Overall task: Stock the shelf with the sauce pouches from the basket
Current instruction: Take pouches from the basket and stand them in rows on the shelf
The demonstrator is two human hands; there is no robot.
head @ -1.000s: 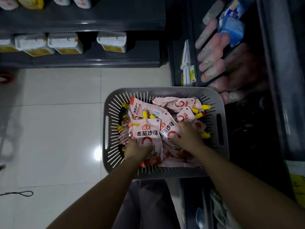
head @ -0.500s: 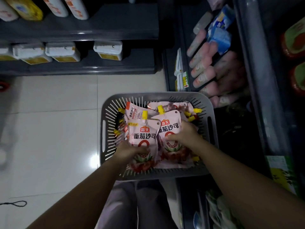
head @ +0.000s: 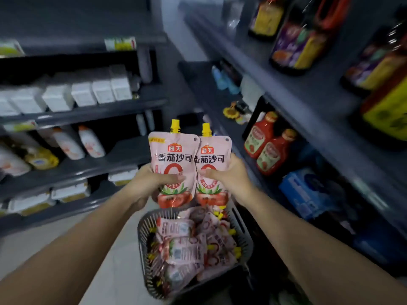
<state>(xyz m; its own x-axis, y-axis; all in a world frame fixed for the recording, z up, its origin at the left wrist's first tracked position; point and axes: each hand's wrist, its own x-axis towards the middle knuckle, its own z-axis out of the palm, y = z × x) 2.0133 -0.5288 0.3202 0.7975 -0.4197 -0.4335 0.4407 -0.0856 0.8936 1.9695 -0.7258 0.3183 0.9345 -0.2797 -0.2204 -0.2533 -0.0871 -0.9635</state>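
The left hand (head: 152, 183) pinches one tomato sauce pouch (head: 172, 164) at mid-body; the right hand (head: 229, 179) likewise clasps the second pouch (head: 212, 168), both upright above the basket (head: 246, 243). They look soft, light and slick, so gripping the fuller belly seems safest.

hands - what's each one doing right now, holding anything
Left hand: closed on the left sauce pouch, held upright.
Right hand: closed on the right sauce pouch, upright beside the first.

Two pouches (head: 189, 170) above basket (head: 246, 245)
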